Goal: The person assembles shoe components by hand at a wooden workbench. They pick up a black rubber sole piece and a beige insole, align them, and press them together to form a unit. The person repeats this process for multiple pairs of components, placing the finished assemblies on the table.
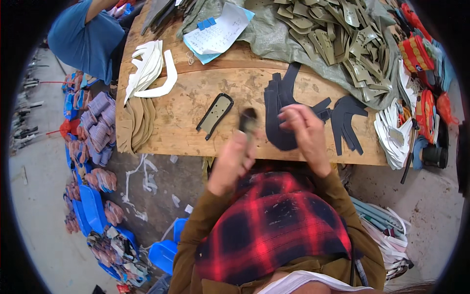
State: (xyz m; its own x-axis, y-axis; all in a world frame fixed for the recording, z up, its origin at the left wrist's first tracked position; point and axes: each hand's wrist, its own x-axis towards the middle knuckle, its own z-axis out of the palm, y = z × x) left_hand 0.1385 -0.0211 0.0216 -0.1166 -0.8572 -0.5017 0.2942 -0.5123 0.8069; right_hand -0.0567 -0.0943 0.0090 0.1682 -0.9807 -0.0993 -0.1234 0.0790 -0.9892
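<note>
My left hand (231, 164) is closed round a small olive piece with a dark, rounded end (248, 116), held up over the table's front edge and smeared by motion. My right hand (306, 132) hovers beside it with fingers curled together; whatever they pinch, if anything, cannot be made out. Just under and past those fingers lies a stack of dark navy curved fabric pieces (280, 130). To the left of my left hand, an olive perforated piece with a black U-shaped edging (216, 115) rests flat on the wooden table (186, 93).
Several olive plates (333, 36) heap on a grey-green sheet (274, 41) at the far right. More navy pieces (346, 120), white curved pieces (149, 68), tan pieces (139, 122) and a written paper (220, 32) lie around. A person in a blue shirt (85, 39) is far left.
</note>
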